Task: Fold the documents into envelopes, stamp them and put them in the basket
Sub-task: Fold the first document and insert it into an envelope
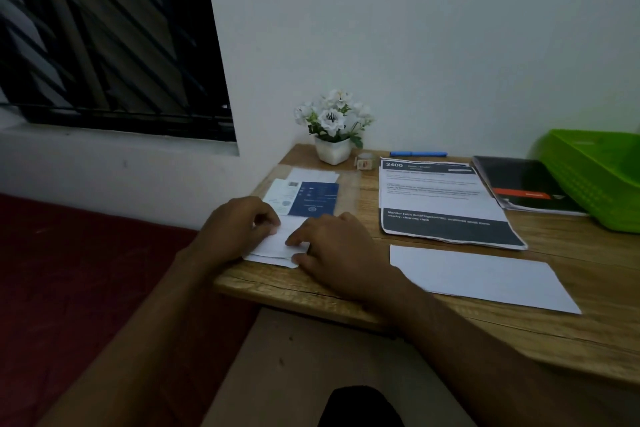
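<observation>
Left of the frame's centre, near the front left corner of the light brown wooden table [588, 322], both hands meet over a small folded white paper [277, 242] that lies flat on the tabletop. The left hand [239, 225] has its fingers curled in, with thumb and fingertips pinching the paper's upper left edge. The right hand [332, 250] lies on the paper's right side with the fingers fairly straight and spread, their tips pressing down on the sheet rather than closing round it. Just above the hands lies a dark blue and white printed document [311, 198], resting on further white sheets. Above that, against the pale wall, stands a small white pot of white artificial flowers [334, 125], with a small wooden cube-shaped stamp [364, 162] just to its right and a blue pen [419, 153] further right along the table's back edge. In the centre right lies a large printed sheet with dark bands at top and bottom [443, 198], and below it, near the table's front edge, a long plain white envelope [481, 276]. Right of the printed sheet is a black booklet with a red stripe [526, 187], touching the bright green plastic basket [595, 177] at the right edge of the frame. A dark barred window [104, 35] fills the upper left.
</observation>
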The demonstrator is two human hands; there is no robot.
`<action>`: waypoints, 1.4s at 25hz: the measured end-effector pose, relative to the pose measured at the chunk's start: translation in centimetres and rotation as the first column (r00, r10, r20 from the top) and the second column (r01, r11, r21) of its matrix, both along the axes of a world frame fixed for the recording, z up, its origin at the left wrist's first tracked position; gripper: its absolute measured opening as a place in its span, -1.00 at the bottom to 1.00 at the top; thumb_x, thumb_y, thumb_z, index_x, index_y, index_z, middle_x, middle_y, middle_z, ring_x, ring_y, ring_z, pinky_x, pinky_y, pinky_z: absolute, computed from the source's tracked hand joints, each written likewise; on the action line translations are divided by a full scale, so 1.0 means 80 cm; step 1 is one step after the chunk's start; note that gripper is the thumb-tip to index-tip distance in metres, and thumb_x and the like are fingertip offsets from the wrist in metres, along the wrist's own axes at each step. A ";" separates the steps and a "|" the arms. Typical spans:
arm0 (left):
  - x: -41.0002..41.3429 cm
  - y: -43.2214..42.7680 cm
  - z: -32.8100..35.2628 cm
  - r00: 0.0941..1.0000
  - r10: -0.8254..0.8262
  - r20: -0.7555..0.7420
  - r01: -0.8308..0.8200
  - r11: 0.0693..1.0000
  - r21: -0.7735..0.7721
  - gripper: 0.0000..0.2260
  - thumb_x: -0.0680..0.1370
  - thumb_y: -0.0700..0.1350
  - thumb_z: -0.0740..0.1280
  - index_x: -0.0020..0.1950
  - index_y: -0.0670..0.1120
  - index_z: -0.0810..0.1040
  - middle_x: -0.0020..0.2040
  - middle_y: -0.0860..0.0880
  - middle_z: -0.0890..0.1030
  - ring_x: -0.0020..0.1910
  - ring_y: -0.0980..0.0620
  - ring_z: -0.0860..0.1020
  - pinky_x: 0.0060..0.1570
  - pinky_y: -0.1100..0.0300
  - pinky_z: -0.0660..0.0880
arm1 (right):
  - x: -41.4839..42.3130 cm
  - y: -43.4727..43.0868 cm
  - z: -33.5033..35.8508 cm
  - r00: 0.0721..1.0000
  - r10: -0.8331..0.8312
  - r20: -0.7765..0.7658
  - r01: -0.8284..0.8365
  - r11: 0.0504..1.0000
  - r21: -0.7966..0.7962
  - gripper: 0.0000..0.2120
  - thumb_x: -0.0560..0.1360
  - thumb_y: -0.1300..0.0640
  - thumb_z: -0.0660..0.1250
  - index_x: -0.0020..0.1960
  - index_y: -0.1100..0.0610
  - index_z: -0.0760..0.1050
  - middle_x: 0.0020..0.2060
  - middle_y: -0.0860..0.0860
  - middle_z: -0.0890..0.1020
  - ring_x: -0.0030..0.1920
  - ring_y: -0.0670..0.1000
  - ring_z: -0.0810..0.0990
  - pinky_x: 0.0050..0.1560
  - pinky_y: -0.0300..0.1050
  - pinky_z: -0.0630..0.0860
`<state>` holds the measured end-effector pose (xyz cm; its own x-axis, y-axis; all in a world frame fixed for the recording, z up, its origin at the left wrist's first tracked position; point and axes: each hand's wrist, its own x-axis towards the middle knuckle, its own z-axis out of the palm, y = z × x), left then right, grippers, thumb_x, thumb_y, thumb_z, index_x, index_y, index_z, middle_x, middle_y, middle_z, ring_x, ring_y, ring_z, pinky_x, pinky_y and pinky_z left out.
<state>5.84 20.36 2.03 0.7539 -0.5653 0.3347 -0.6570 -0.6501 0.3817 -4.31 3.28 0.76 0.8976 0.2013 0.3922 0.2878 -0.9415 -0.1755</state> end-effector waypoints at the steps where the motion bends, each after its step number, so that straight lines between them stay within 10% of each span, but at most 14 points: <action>1: 0.003 -0.001 0.001 1.000 -0.008 0.002 0.009 1.000 -0.020 -0.91 0.47 -0.11 0.41 -0.09 0.08 0.62 -0.10 0.10 0.61 -0.13 0.15 0.53 -0.11 0.18 0.49 | 0.002 0.000 -0.002 1.000 0.001 0.016 -0.001 1.000 0.004 -0.71 0.51 -0.09 0.32 0.21 -0.08 0.57 0.15 -0.10 0.64 0.15 -0.03 0.54 0.14 -0.01 0.35; 9: 0.017 -0.006 0.015 0.997 -0.054 0.047 0.059 0.993 -0.101 -0.90 0.48 -0.18 0.39 -0.03 -0.05 0.65 -0.06 0.00 0.64 -0.12 0.04 0.55 -0.06 0.08 0.51 | 0.002 0.002 0.013 0.978 0.085 0.190 -0.061 0.990 -0.127 -0.77 0.57 0.00 0.23 0.06 0.01 0.64 -0.11 -0.03 0.69 -0.16 -0.03 0.61 -0.17 -0.09 0.54; 20: 0.032 -0.007 0.014 0.994 -0.068 -0.084 0.050 0.979 -0.200 -0.81 0.45 -0.28 0.38 -0.08 0.00 0.67 -0.20 0.23 0.56 -0.18 0.32 0.51 -0.27 0.43 0.35 | -0.083 -0.036 0.051 0.874 -0.012 0.486 -0.165 0.933 0.320 -0.87 0.49 0.17 0.41 0.02 0.13 0.65 -0.11 -0.04 0.69 -0.13 -0.14 0.62 -0.18 -0.21 0.57; 35: 0.007 -0.027 0.022 0.987 -0.140 -0.082 0.103 0.931 -0.350 -0.91 0.51 -0.18 0.37 -0.11 -0.02 0.65 -0.15 -0.02 0.66 -0.18 0.10 0.57 -0.16 0.27 0.46 | -0.140 -0.132 0.083 0.784 -0.418 0.459 -0.234 0.486 0.842 -0.90 0.46 0.14 0.43 -0.05 0.01 0.67 -0.33 -0.02 0.69 -0.33 0.00 0.65 -0.33 -0.16 0.61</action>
